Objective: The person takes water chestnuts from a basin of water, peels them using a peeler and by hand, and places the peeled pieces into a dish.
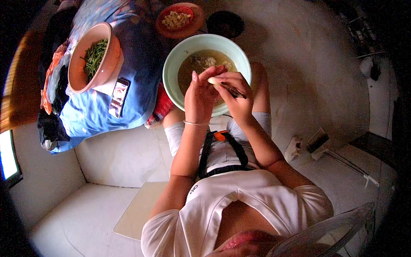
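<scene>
Both hands are over a pale green basin [171, 81] of cloudy water, with pale clumps [209, 61] floating in it. My left hand [201, 95] is cupped on the left, its thumb raised apart from the fingers and nothing clearly gripped. Fingers of my right hand [235, 90] wrap around a small dark-handled tool [233, 91], which looks like a paring knife; its blade is hidden. By the right thumb and forefinger, near the left palm, is a small pale piece [213, 80] resembling a garlic clove. The basin sits between the knees.
A pink bowl of green beans or stems [95, 58] stands at left on a blue cloth [137, 98], beside a phone [119, 97]. Beyond the basin are a red bowl [190, 10] of pale pieces and a black bowl [225, 24]. A brush [317, 140] lies at right on the floor.
</scene>
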